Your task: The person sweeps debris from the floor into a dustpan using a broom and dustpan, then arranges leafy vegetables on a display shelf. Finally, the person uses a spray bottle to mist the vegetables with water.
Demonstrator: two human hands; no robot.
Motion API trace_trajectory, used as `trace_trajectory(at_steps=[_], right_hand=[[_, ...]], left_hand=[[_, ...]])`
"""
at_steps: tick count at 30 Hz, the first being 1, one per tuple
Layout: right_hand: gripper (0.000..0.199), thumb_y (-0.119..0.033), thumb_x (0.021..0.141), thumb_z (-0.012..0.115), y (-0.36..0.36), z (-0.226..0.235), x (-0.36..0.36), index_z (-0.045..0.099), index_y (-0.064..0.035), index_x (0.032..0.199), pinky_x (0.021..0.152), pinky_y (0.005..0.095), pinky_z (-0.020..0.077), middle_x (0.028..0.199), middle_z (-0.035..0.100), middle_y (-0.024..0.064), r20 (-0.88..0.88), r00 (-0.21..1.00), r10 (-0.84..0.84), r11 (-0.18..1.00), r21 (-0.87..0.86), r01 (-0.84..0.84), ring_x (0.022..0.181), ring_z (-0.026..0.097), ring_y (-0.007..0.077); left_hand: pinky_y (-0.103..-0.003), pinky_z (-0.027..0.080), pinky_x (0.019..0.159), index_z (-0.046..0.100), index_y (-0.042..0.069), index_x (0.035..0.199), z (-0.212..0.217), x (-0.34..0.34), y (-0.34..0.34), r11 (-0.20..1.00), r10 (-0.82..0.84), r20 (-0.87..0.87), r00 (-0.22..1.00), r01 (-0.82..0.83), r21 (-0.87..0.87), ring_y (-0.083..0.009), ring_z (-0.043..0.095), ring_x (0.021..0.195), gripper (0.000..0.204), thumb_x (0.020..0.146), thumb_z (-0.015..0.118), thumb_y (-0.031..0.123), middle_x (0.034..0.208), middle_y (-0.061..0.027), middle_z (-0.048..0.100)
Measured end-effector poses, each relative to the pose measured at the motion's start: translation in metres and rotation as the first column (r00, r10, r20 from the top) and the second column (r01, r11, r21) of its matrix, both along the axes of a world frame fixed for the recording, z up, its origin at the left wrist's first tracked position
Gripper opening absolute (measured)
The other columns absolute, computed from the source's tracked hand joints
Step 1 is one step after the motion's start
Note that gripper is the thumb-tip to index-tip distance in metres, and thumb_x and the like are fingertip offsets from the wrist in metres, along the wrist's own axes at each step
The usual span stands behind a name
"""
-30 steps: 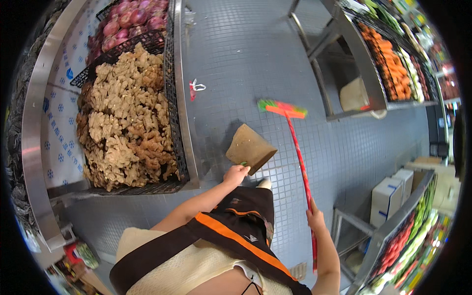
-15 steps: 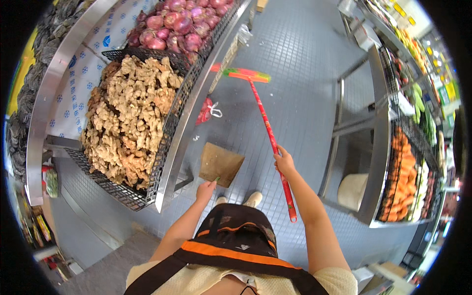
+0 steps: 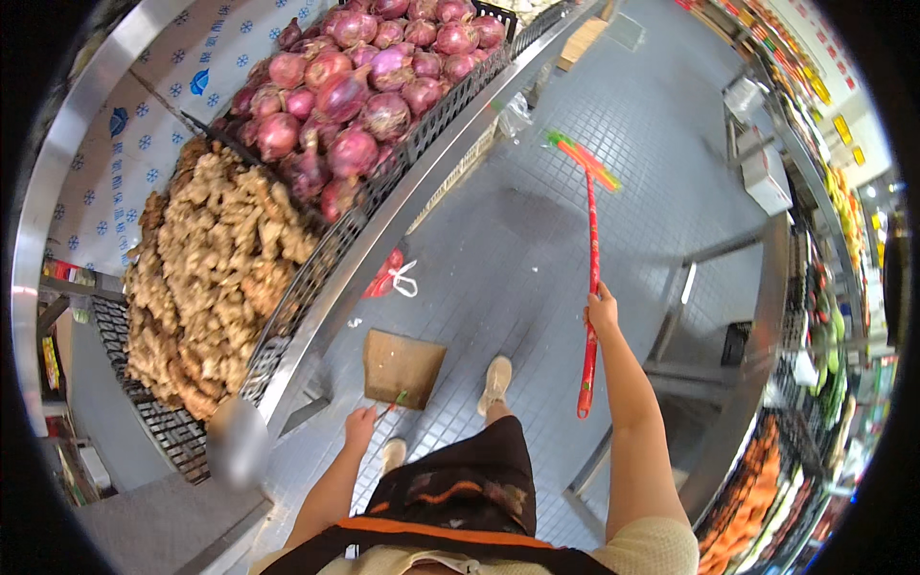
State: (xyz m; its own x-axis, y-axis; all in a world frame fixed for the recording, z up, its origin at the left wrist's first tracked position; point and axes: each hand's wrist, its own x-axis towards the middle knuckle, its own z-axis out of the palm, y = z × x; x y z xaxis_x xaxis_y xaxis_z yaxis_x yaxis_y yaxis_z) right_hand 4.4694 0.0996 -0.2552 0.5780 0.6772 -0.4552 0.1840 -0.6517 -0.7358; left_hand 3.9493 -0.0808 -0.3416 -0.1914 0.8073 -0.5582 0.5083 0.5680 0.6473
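Note:
My right hand point(image 3: 602, 309) is wrapped around the red shaft of a broom point(image 3: 591, 244), well above its lower end. The broom's head, orange-red with green and yellow edges, is out ahead over the grey tiled floor, tilted. Down at my left side, my left hand point(image 3: 359, 428) is closed on the thin handle of a brown, square dustpan point(image 3: 402, 369). A small green bit shows where the handle meets the pan. Small pale specks lie in the pan. Just beyond the dustpan, a red plastic bag point(image 3: 385, 276) with white ties lies beside the stall's base.
On my left, a metal-edged stall holds ginger point(image 3: 216, 278) and red onions point(image 3: 350, 96) in black crates. Along the right runs a stand with carrots point(image 3: 743, 498) and green vegetables. Clear plastic point(image 3: 516, 117) and flat cardboard point(image 3: 581, 43) lie farther ahead. My shoe point(image 3: 495, 383) is on the tiles.
I have stepped forward along the aisle. The broom's head has swung from beside the left stall to the right, over mid-floor. The dustpan has come along, still in my left hand.

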Motion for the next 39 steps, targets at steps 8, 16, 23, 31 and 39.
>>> trace_trajectory(at_steps=[8, 16, 23, 31, 39], right_hand=[[0.046, -0.012, 0.080, 0.046, 0.200, -0.121, 0.092, 0.043, -0.0157, 0.127, 0.037, 0.0308, 0.0403, 0.053, 0.049, 0.0058, 0.031, 0.994, 0.106, 0.994, -0.021, -0.105, 0.040, 0.049, 0.0154], [0.051, -0.012, 0.078, 0.044, 0.282, -0.216, 0.091, 0.040, -0.0188, 0.129, 0.053, 0.0366, 0.0465, 0.066, 0.057, 0.0140, 0.289, 0.928, 0.235, 0.969, 0.008, -0.248, 0.057, 0.058, 0.0248], [0.059, -0.010, 0.078, 0.046, 0.134, -0.188, 0.082, 0.031, -0.0247, 0.133, 0.065, 0.0442, 0.0459, 0.082, 0.059, 0.0232, 0.328, 0.829, 0.453, 0.890, -0.119, -0.439, 0.076, 0.059, 0.0371], [0.049, -0.009, 0.084, 0.048, -0.147, 0.017, 0.088, 0.038, -0.0178, 0.131, 0.047, 0.0268, 0.0437, 0.063, 0.054, 0.0051, -0.238, 0.948, 0.209, 0.882, -0.373, -0.288, 0.051, 0.052, 0.0125], [0.038, -0.014, 0.088, 0.042, 0.090, -0.075, 0.087, 0.043, -0.0143, 0.126, 0.036, 0.0264, 0.0368, 0.052, 0.045, 0.0009, -0.077, 0.968, 0.240, 0.967, -0.074, -0.246, 0.040, 0.044, 0.0100]], left_hand=[[-0.042, 0.037, 0.049, 0.054, -0.001, 0.059, 0.010, 0.046, 0.047, 0.971, 0.191, -0.454, 0.870, -0.234, -0.041, -0.0318, 0.051, 0.049, 0.042, 0.077, 0.056, 0.036, 0.055, -0.0188, 0.052], [-0.042, 0.032, 0.044, 0.048, -0.001, 0.052, 0.002, 0.061, 0.071, 0.981, 0.188, -0.604, 0.775, -0.183, 0.071, -0.0306, 0.040, 0.041, 0.042, 0.077, 0.059, 0.032, 0.049, -0.0189, 0.046], [-0.043, 0.037, 0.047, 0.054, 0.001, 0.057, -0.004, 0.055, 0.061, 0.979, 0.141, -0.606, 0.783, -0.201, -0.032, -0.0342, 0.052, 0.050, 0.040, 0.077, 0.057, 0.035, 0.056, -0.0192, 0.053], [-0.046, 0.042, 0.053, 0.057, 0.003, 0.060, -0.004, 0.054, 0.066, 0.973, 0.132, -0.640, 0.757, -0.221, -0.061, -0.0372, 0.055, 0.059, 0.042, 0.075, 0.053, 0.042, 0.062, -0.0188, 0.057], [-0.045, 0.041, 0.051, 0.055, 0.003, 0.056, 0.003, 0.067, 0.067, 0.975, 0.129, -0.694, 0.709, -0.218, -0.042, -0.0359, 0.055, 0.055, 0.042, 0.075, 0.054, 0.041, 0.058, -0.0173, 0.056]])
